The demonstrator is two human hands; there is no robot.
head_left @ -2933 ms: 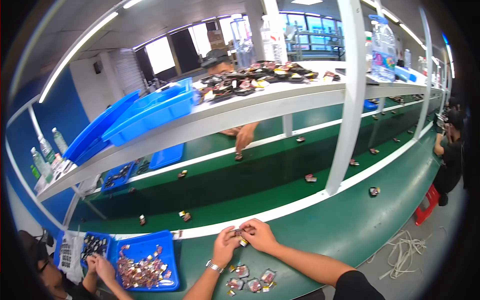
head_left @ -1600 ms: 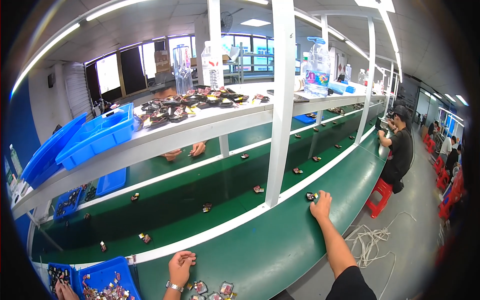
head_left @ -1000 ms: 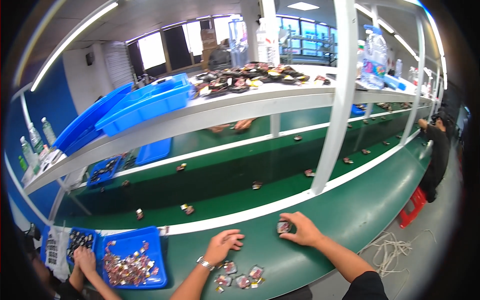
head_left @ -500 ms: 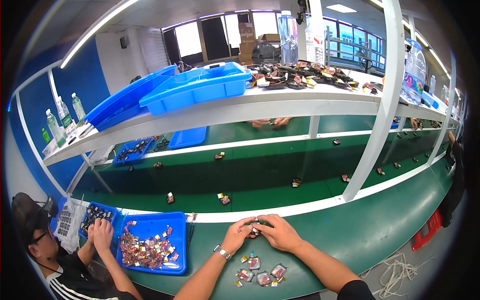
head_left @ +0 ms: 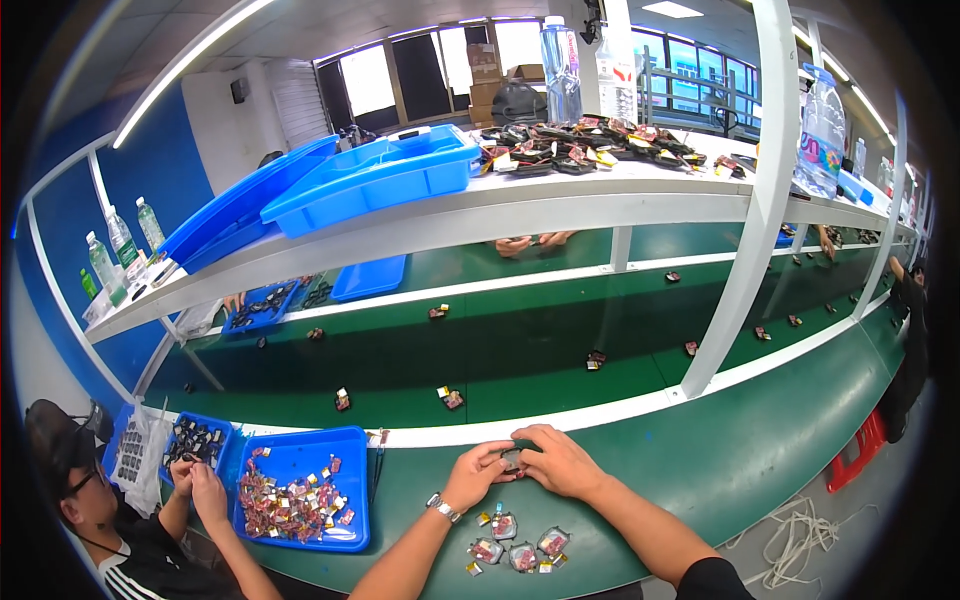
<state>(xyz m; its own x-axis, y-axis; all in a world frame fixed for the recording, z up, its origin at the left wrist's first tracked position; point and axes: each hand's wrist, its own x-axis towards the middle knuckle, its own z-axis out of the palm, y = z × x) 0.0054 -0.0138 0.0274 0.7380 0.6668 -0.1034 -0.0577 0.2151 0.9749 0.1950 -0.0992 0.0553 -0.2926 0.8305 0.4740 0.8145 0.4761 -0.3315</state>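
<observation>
Left hand [head_left: 476,479], right hand [head_left: 560,464], curled inward, 1 small dark piece [head_left: 512,460] between

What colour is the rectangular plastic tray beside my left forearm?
Blue plastic tray, best seen in the head view.

Small part [head_left: 512,460] in both hands [head_left: 470,480] [head_left: 564,466]

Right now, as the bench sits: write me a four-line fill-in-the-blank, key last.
1. The watch is on the ____ wrist.
2. The left hand and the ____ hand share one small part.
3. The clear-cased units lying below the hands number ____.
4. The tray of loose pieces is ____.

Missing: left; right; four; blue.
</observation>
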